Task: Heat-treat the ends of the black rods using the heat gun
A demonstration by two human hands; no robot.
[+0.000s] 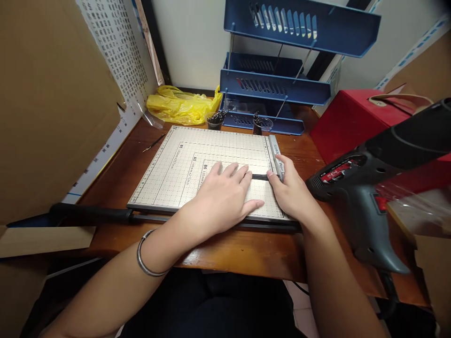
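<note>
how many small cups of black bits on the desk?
2. Left cup behind the paper cutter, near the yellow bag; right cup behind its right corner, before the lowest blue tray. Others may be hidden.

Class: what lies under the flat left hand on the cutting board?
Under the left hand: the gridded cutting board, and thin black strips running from beneath its fingertips to the right hand. How far they reach under the palm is hidden.
</note>
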